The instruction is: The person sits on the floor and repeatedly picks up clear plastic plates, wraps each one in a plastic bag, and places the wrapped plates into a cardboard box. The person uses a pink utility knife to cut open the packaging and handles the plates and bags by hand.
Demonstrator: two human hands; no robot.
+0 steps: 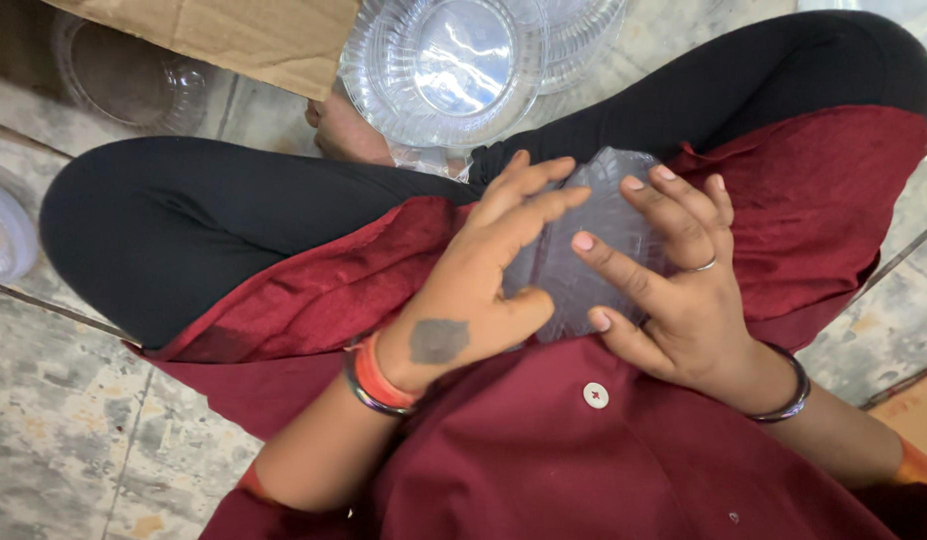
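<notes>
1. Centrally, a clear ribbed plastic piece (593, 240), thin and see-through, lies in the lap of a seated person, over the dark red tunic (543, 450) and against the crossed legs in black leggings (193, 230); whether it is a lid or a shallow dish cannot be told
2. Left hand (483, 280): fingers spread and nearly straight, laid flat along the left edge of the plastic piece, thumb tucked at its lower edge; it presses and steadies rather than closes round it
3. Left wrist: an orange band and a dark bangle (368, 385), side by side; a dark patch shows on the back of the hand
4. Right hand (683, 290): fingers partly curled, tips resting on the upper and middle surface of the plastic piece, thumb at the lower right edge; a loose, part-open hold
5. Right hand accessories: a thin ring (705, 266) on one finger, a dark bangle (788, 390) at the wrist
6. Beyond the knees: a stack of clear plastic bowls (453, 65) on the floor, just beside a bare foot (348, 135)
7. Upper left: a cardboard flap (233, 35), with another clear container (123, 75) partly beneath it
8. Underneath: a worn, mottled tile floor (53, 430)
</notes>
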